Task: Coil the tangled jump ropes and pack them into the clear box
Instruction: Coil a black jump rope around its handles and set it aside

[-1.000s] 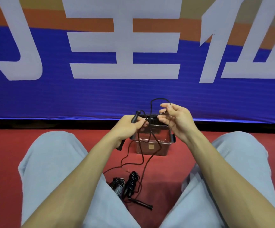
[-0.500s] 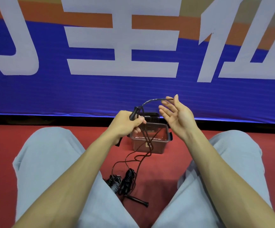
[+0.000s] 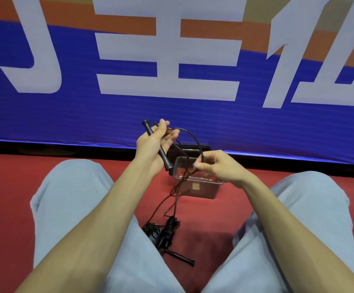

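At the far left a knee (image 3: 70, 197) in pale grey-blue cloth rises over the red floor (image 3: 13, 187), with a blue banner (image 3: 66, 119) bearing large white characters behind it. Next comes the left hand (image 3: 152, 144), raised in front of the banner's lower edge. It holds a slim black handle (image 3: 163, 155) slantwise across the palm, pinned under the thumb, while the fingers lie loosely stretched. The handle's ribbed top pokes out above the hand and its narrow end points down toward the box. From that hand a thin dark cord (image 3: 195, 138) arcs up and over to the right, then drops in several crossing strands toward the floor. There, between the knees, the rest of the jump ropes lies as a black tangle (image 3: 161, 231) of tight bunched loops, and a second handle (image 3: 180, 258) sticks out of it flat on the floor. Just beyond the tangle stands the clear box (image 3: 208, 190), open-topped, see-through, with a small label on its near wall. A dark flat object (image 3: 188, 150) sits right behind it; what it is cannot be told. Over the box the right hand (image 3: 220, 166) pinches the cord between thumb and curled fingertips. Another knee (image 3: 298, 208) in the same cloth closes the right side
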